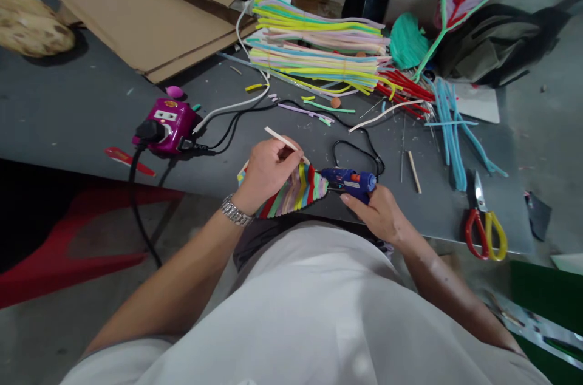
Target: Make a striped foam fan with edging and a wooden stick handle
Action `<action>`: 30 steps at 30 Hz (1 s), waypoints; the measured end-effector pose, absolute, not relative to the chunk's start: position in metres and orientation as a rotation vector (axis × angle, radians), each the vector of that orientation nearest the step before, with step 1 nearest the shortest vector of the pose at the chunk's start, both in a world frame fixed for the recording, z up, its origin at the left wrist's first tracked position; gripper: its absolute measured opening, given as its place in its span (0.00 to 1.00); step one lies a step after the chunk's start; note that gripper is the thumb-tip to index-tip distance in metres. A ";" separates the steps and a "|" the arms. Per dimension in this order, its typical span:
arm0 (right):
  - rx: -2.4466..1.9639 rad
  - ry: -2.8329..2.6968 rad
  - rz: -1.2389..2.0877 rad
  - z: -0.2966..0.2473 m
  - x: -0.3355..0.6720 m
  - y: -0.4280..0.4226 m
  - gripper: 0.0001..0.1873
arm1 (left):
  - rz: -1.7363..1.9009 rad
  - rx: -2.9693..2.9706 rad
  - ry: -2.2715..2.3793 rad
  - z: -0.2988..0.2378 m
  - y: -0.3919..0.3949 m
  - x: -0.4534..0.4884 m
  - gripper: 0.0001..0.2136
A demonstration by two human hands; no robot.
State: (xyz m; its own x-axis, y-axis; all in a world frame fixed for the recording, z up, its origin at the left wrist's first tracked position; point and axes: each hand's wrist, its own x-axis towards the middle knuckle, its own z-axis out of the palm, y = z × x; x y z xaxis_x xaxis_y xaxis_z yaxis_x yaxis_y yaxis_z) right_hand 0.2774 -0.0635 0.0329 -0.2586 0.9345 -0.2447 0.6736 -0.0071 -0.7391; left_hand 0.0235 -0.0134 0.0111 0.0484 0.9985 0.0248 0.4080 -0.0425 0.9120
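Observation:
My left hand [272, 169], with a metal watch at its wrist, is closed with thumb and fingertips pinched on a cream pipe cleaner [279, 137]. Beneath that hand lies a piece of striped, multicoloured pipe cleaners [301, 187] at the table's front edge; the hand hides part of it. Wrapped in my right hand [381, 215] is a blue hot glue gun [348, 180]. Its nozzle points left and reaches the right end of the striped piece; whether it touches cannot be made out.
Bundles of coloured pipe cleaners [319, 57] lie at the back, beside cardboard sheets [136, 8]. A purple power adapter [170, 124] with cords stands left. Scissors [483, 224] and blue pipe cleaners [449, 130] lie right. A red chair [86, 233] is below left.

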 end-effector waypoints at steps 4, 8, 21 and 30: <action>-1.682 -1.972 1.118 0.033 0.278 -0.063 0.18 | 0.972 1.556 1.458 0.011 -0.014 0.023 0.08; -1.710 -1.970 1.123 0.038 0.279 -0.065 0.18 | 0.977 1.536 1.448 0.009 -0.014 0.023 0.08; -1.739 -1.940 1.122 0.037 0.285 -0.068 0.19 | 0.987 1.550 1.463 0.009 -0.013 0.024 0.07; -1.779 -1.944 1.131 0.040 0.290 -0.071 0.21 | 1.007 1.539 1.458 0.007 -0.013 0.024 0.07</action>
